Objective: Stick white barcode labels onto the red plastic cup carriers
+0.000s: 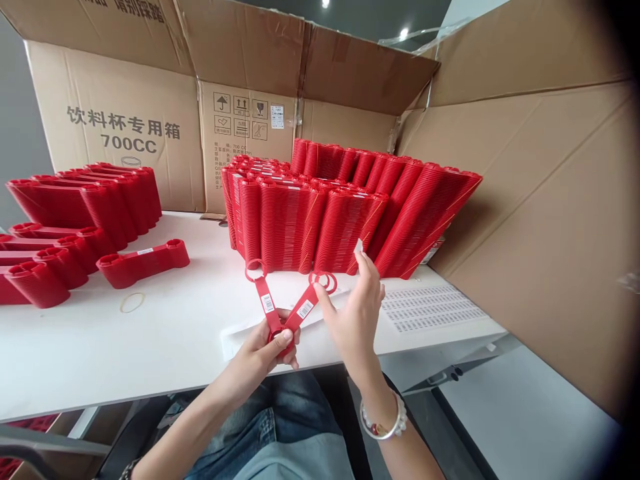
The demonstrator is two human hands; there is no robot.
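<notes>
At the left of the white bench (pixel 165 333) I see stacks of red holders (pixel 75 220), ribbed and glossy, and a loose rubber band (pixel 132 303). My left hand (pixel 265 350) pinches two flat red cup holders (pixel 285 310) at their joined ring, above the bench edge. They look light, thin and a little bendy; the middle strip seems the best place to grip. My right hand (pixel 357 307) holds a small white sticker (pixel 358 247) between fingertips. A sheet of labels (pixel 430 308) lies at the right.
</notes>
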